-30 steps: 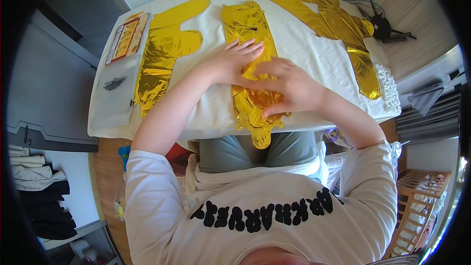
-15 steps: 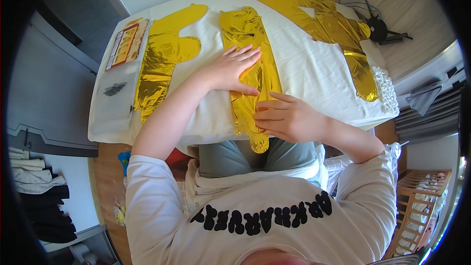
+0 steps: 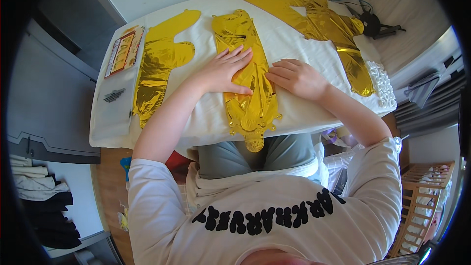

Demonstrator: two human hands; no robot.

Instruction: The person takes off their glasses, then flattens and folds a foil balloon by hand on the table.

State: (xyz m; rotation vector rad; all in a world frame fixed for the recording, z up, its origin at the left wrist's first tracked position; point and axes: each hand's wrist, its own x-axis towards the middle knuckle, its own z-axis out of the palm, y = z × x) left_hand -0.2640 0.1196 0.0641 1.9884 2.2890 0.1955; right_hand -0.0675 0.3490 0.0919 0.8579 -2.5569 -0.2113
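A flat, uninflated gold foil balloon (image 3: 250,110) lies lengthwise in front of me, its rounded tail hanging over the table's near edge. My left hand (image 3: 228,71) rests flat on its middle with the fingers spread and the thumb stretched out. At the balloon's right edge, my right hand (image 3: 298,78) lies palm down, fingers extended and their tips touching the foil. Creases run down the balloon between the hands, and a small dark slit shows nearer its far end. What lies under my palms is hidden.
Another gold foil balloon (image 3: 164,56) lies to the left and a third (image 3: 338,32) at the far right, all on a white cloth (image 3: 206,122). Printed card (image 3: 123,51) and a clear bag (image 3: 113,110) are at the left edge. White ribbed pieces (image 3: 381,86) and a black router-like device (image 3: 375,24) stand right.
My right hand has moved up and away from the balloon's near end to its right edge. The near end now lies spread wider, with small tabs showing. My left hand stays on the foil.
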